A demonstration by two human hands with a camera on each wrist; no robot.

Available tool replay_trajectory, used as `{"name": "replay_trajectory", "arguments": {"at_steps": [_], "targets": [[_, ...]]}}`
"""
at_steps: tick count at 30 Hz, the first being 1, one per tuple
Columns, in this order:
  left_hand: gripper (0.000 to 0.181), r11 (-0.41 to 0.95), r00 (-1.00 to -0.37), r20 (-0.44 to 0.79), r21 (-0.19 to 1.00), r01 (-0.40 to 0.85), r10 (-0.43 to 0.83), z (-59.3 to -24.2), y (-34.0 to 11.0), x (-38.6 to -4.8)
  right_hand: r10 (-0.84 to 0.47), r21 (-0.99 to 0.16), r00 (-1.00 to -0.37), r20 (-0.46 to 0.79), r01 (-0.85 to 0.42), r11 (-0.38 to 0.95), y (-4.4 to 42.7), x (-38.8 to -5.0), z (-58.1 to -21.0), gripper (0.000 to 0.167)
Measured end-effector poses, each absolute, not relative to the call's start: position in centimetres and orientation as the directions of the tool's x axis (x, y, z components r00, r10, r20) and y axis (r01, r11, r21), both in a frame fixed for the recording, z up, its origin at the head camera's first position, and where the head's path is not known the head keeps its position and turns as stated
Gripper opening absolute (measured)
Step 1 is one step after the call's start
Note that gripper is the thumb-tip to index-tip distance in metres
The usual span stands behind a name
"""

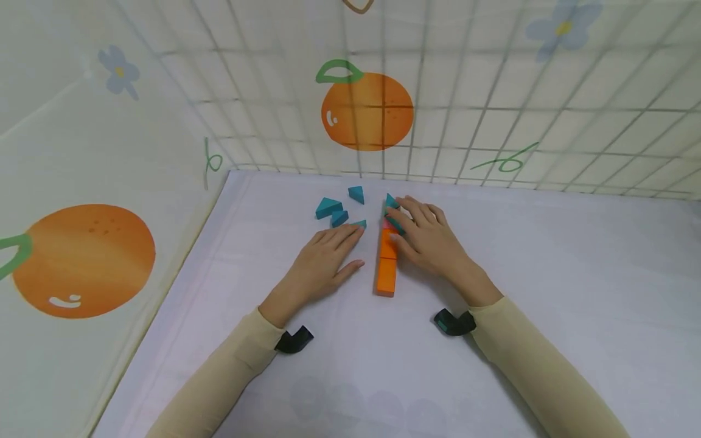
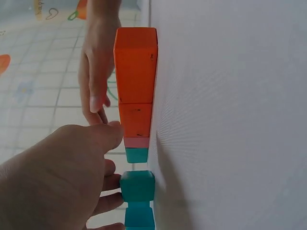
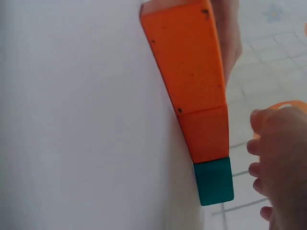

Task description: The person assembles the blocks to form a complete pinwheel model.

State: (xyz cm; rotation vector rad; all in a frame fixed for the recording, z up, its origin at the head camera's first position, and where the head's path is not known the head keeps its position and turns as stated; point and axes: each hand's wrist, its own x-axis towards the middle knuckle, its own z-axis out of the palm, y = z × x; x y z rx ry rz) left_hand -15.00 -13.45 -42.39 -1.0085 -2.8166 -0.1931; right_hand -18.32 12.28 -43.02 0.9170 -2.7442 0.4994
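Left hand (image 1: 323, 258), fingers outstretched, touches a teal block (image 2: 138, 186). Orange blocks (image 1: 387, 274) lie left of the relaxed, empty right hand (image 1: 429, 237).

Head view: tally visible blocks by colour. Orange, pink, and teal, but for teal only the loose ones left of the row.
Orange blocks: 2
Pink block: 1
Teal blocks left of the row: 4, one partly under fingers
Total: 7
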Motion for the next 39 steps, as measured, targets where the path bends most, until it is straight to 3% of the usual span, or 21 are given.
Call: {"name": "replay_trajectory", "arguments": {"at_steps": [10, 15, 26, 39], "targets": [[0.044, 0.813, -0.787, 0.222, -0.051, 0.581, 0.576, -42.0, -13.4, -14.9, -0.593, -0.173, -0.737, 0.323, -0.662, 0.729, 12.2, -15.3, -42.8, 0.055], [0.038, 0.823, -0.784, 0.265, -0.075, 0.563, 0.561, -41.5, -13.5, -15.0, -0.597, -0.163, -0.742, 0.305, -0.658, 0.735, 11.9, -13.6, -42.9, 0.055], [0.031, 0.877, -0.837, 0.277, -0.055, 0.477, 0.472, -41.2, -14.5, -15.6, -0.601, -0.202, -0.753, 0.268, -0.654, 0.729, 11.5, -12.6, -44.2, 0.056], [0.039, 0.869, -0.836, 0.314, 0.062, 0.490, 0.449, -40.2, -15.6, -17.3, -0.593, -0.221, -0.736, 0.326, -0.669, 0.709, 11.1, -12.5, -44.4, 0.054]]}}
